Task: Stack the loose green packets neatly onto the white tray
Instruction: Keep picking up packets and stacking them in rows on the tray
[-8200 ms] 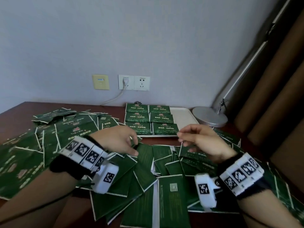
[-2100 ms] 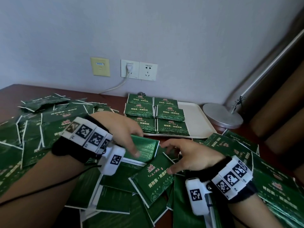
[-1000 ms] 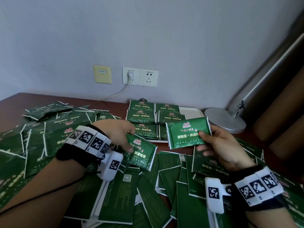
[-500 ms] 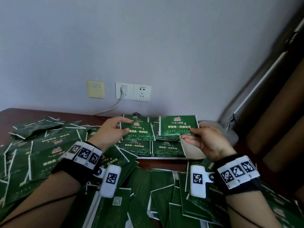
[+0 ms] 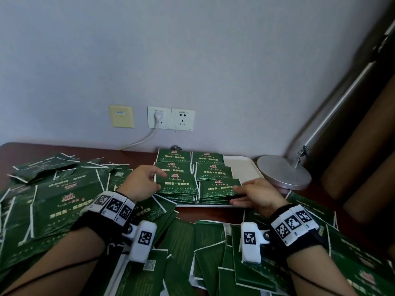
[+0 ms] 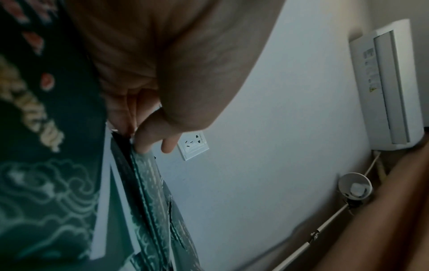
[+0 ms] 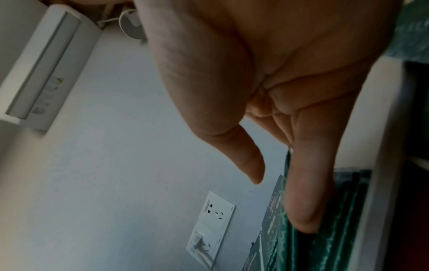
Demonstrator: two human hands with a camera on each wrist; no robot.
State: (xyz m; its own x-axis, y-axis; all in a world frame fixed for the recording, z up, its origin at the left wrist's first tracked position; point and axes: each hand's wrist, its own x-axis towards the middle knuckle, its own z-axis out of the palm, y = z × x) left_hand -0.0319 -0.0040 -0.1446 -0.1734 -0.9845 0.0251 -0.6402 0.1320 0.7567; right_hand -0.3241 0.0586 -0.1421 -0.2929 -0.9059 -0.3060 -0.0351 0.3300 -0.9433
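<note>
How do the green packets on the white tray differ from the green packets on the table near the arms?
The packets on the tray lie face up in two tidy columns, edges aligned; the packets on the table overlap at mixed angles. The tray ones all show gold print; many table ones show plain backs. The left hand and right hand touch only tray packets. All are green with white edges.

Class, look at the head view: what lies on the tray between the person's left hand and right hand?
Two front stacks of green packets sit side by side on the white tray, between the left hand and right hand.
</note>
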